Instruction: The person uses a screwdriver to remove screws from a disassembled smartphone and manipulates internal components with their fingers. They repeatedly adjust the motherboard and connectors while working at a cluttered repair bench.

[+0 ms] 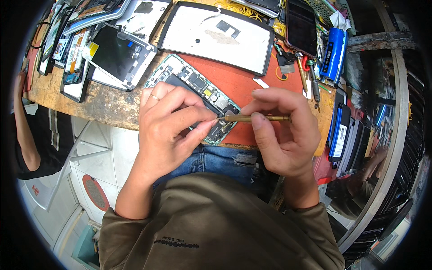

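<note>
An opened phone [189, 81] with its back removed lies slanted on a red mat [256, 94], circuit parts showing. My left hand [168, 126] rests on its lower end, fingers curled over the frame, a ring on one finger. My right hand [281, 135] grips a brass-coloured screwdriver [258, 118] held level, its tip touching the phone near my left fingertips. The phone's lower part is hidden under my left hand.
A large white tablet back panel [216, 36] lies behind the phone. Several phone screens and frames [117, 54] crowd the worn wooden bench at left. Tools, a blue device [334, 54] and stacked phones [342, 135] stand at right. Another person's arm [22, 121] is at far left.
</note>
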`<state>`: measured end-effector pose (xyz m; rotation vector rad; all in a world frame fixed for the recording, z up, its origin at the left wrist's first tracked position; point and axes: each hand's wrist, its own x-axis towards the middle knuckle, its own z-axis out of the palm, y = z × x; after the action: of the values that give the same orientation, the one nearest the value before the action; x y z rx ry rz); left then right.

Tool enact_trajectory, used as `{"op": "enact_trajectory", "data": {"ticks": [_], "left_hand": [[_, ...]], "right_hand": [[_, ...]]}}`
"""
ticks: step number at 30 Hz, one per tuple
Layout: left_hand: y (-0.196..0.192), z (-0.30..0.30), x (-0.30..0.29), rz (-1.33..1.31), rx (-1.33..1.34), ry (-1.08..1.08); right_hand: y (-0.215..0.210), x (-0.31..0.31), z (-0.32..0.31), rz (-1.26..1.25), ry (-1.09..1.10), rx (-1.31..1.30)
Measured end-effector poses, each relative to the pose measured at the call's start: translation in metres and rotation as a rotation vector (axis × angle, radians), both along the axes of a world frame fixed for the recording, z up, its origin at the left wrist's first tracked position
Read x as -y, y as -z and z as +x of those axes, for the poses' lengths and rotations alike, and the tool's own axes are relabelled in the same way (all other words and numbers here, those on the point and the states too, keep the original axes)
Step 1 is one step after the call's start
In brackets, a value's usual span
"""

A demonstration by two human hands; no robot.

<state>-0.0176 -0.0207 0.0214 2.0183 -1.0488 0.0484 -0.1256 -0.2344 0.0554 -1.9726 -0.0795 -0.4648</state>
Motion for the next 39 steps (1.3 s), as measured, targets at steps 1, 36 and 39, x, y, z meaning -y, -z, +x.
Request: {"op": "enact_trajectory", "data": {"ticks": [1, 36, 39], "left_hand": [[-0.0003, 0.0001, 0.0001, 0.002, -0.003, 0.001], [0.0014, -0.0012, 0.0013, -0.02, -0.027, -0.026], [0.0009, -0.0015, 0.0011, -0.021, -0.031, -0.027]], "right_hand": [[-0.0007, 0.0001, -0.0004, 0.009, 0.01, 0.0], [-0.004, -0.0011, 0.0014, -0.033, 0.039, -0.002], [-0.0036, -0.0014, 0.0018, -0.047, 0.033, -0.001]]}}
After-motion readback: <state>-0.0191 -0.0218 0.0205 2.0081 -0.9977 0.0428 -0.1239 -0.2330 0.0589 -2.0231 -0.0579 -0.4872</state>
